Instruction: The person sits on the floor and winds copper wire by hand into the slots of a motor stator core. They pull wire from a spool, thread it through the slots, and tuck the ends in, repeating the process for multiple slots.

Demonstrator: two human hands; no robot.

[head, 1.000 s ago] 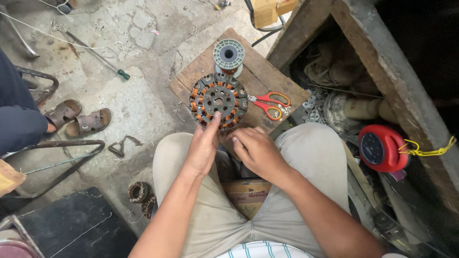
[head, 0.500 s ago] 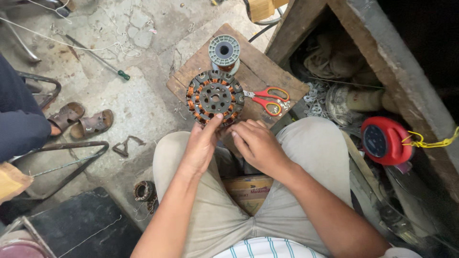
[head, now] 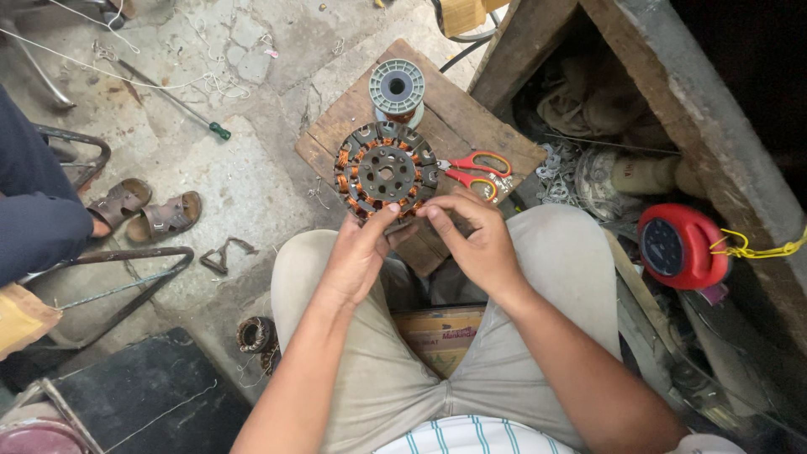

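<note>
A round motor stator (head: pixel 386 168) with copper windings lies on a wooden board (head: pixel 471 122) in front of my knees. My left hand (head: pixel 357 252) grips its near rim with thumb and fingers. My right hand (head: pixel 471 235) pinches at the near right edge of the stator, fingertips close to the left hand's. I cannot tell whether a wire is between them. A grey-green wire spool (head: pixel 397 87) stands just beyond the stator. Red-handled scissors (head: pixel 472 171) lie on the board to the right.
A red round reel (head: pixel 677 245) with a yellow cord sits at right beside a wooden crate (head: pixel 698 101) of clutter. A green-handled screwdriver (head: pixel 172 99) and sandals (head: pixel 143 210) lie on the concrete floor at left. Another person's leg (head: pixel 34 210) is at far left. A second coil (head: pixel 252 334) lies near my left knee.
Both hands have come closer together at the stator's near edge, and the view has shifted slightly. The stator stays on the board.
</note>
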